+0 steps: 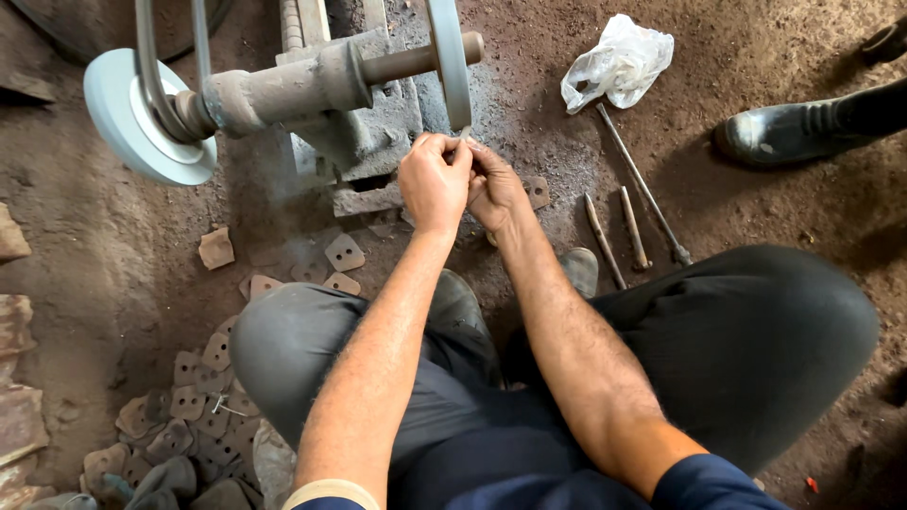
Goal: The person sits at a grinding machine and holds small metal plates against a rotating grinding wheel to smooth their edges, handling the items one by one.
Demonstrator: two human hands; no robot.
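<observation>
Small metal piece (462, 142) pinched at the grinding wheel (450, 57).
Left hand (433, 181) and right hand (495, 189), both closed on it, meet just under the wheel's rim; I judge a steady, light press with fingertips clear best. Cut plates (344, 252) lie on the floor (113, 274) nearby.
</observation>
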